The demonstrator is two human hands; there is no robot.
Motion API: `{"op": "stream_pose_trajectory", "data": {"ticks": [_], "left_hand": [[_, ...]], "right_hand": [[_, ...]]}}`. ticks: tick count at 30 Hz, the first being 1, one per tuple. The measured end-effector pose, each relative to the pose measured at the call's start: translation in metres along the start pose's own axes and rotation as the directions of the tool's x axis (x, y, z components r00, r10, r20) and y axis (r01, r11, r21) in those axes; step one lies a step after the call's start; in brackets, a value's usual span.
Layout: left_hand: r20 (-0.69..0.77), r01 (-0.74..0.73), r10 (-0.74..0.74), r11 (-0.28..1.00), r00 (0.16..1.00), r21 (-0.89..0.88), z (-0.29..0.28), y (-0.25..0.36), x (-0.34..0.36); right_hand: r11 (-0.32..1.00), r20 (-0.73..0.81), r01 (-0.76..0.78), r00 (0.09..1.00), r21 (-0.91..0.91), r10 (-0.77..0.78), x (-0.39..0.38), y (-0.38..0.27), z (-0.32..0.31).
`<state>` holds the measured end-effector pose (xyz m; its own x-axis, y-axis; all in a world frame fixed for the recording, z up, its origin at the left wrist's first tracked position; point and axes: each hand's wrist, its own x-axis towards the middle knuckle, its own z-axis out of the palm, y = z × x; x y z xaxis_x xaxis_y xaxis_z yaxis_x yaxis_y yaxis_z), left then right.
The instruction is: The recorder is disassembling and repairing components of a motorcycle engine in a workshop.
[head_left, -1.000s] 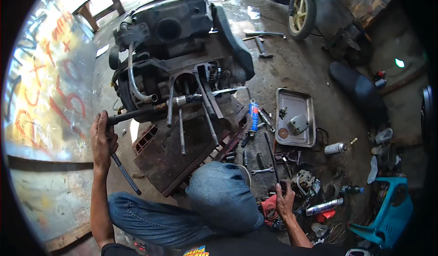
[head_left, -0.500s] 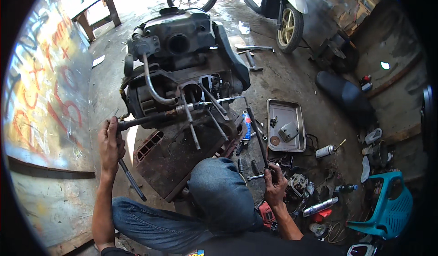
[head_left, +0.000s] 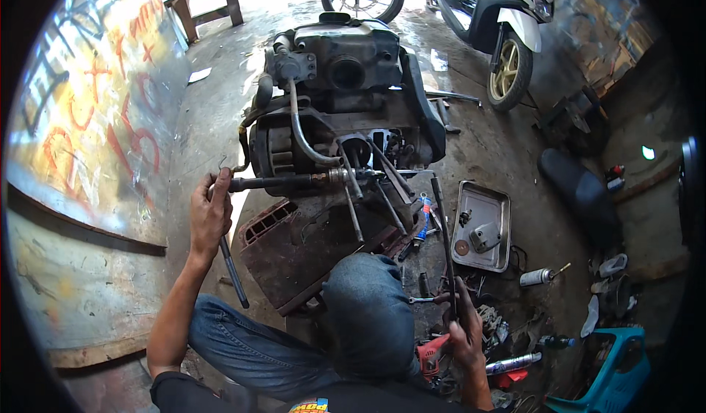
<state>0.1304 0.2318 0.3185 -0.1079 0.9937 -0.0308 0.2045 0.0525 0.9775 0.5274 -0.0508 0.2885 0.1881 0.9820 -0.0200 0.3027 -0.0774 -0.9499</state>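
My left hand [head_left: 211, 218] is closed around the outer end of a dark T-shaped bar tool [head_left: 276, 182], with its crossbar hanging below my fist. The tool lies level along the front of an engine [head_left: 338, 52] and meets it beside several protruding studs [head_left: 351, 205]. From the same spot a silver bar [head_left: 408, 172] runs right to the top of a long dark pipe [head_left: 446, 251]. My right hand [head_left: 465, 325] holds the lower end of that pipe, near my knee. The exact joint between the tools is partly hidden by the studs.
A metal tray [head_left: 506, 229] with parts lies at the right, beside a blue spray can [head_left: 423, 218]. A red power tool [head_left: 432, 354] sits by my knee. Farther right are a black seat [head_left: 577, 189] and a teal plastic chair [head_left: 618, 372]. A painted wall [head_left: 95, 133] stands left.
The view has swung, so the engine sits farther right in it. My right hand has drawn the pipe's lower end closer to me, and the pipe stands straighter. My left hand keeps its grip.
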Motion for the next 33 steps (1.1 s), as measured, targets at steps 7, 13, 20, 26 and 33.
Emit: {"op": "stream_pose_trajectory", "data": {"ticks": [7,13,20,26,33], "left_hand": [[-0.019,0.062,-0.062,0.998,0.998,0.011,0.002,0.0,0.0],[0.208,0.172,-0.128,0.963,0.97,-0.208,-0.014,-0.01,0.001],[0.429,0.308,-0.127,0.87,0.894,-0.384,-0.045,-0.009,0.003],[0.31,0.205,-0.073,0.885,0.948,-0.419,-0.047,-0.016,-0.007],[0.496,0.381,-0.088,0.758,0.864,-0.53,-0.035,-0.042,-0.041]], "right_hand": [[0.963,0.2,0.263,0.948,-0.055,-0.247,0.001,-0.001,-0.025],[0.907,0.128,0.328,0.944,-0.264,-0.304,-0.002,0.0,-0.016],[0.979,-0.201,-0.037,0.977,0.202,0.078,-0.003,0.002,0.016],[0.978,-0.211,-0.143,0.962,0.15,0.173,-0.005,0.028,0.023],[0.974,-0.322,-0.174,0.923,0.144,0.213,-0.008,0.039,0.034]]}}
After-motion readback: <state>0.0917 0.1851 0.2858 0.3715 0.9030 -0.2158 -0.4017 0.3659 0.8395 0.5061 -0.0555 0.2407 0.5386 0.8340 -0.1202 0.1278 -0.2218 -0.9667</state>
